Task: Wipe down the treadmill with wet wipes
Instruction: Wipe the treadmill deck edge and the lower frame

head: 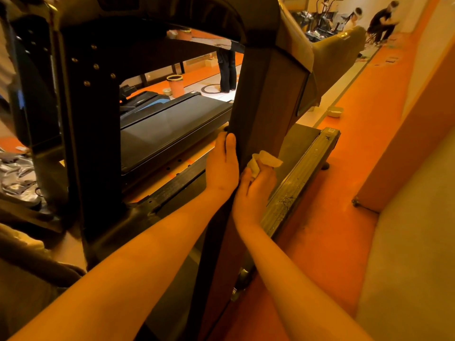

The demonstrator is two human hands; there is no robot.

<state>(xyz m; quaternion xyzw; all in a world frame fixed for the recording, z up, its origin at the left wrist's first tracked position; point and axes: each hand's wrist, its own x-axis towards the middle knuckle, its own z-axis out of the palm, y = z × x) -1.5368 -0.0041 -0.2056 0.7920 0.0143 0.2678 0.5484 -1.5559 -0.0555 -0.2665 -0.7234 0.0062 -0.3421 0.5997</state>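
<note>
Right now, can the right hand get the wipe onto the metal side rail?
Probably yes. The right hand grips the wipe at the upright, and the side rail lies just to its right with nothing between them. The left hand rests on the upright's left edge, out of the way.

The floor (pixel 344 193) is bright orange, crossed toward the upper right by a white strip (pixel 344 87) with a thin grey line. The treadmill's upright post (pixel 266 99) at centre is dark brown. Its frame (pixel 96 99) at left is black, dotted with silvery bolts. The belt (pixel 172 121) is black with a dull grey sheen. The side rail (pixel 302 173) is grey-green metal, speckled with dark flecks. The wet wipe (pixel 264 159) is pale cream. In the upper middle a bucket (pixel 176 88) is orange with a yellow rim. The wall (pixel 418 242) at right is beige.
</note>
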